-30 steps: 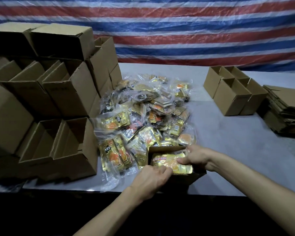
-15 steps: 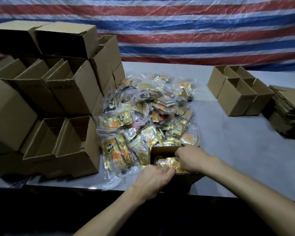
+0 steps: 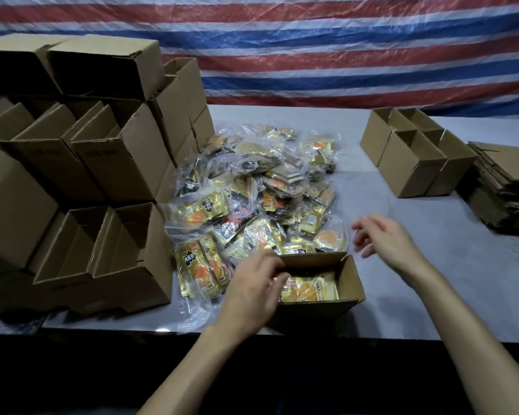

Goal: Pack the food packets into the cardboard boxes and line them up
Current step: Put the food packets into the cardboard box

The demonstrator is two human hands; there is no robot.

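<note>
Packing in hand: one packet (image 3: 309, 290) lies in the near box (image 3: 350, 284); right hand (image 3: 384, 238) hovers, fingers loose, empty; left hand (image 3: 252, 286) at its rim, grip unclear; next, reach the pile (image 3: 252, 190).

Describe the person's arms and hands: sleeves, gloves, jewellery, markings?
No sleeves in view: the left arm and right arm are bare as far as the frame shows. The left hand and right hand wear no gloves, and no watch, band or ring shows. The fingers are motion-blurred, so small markings cannot be ruled out.
</note>
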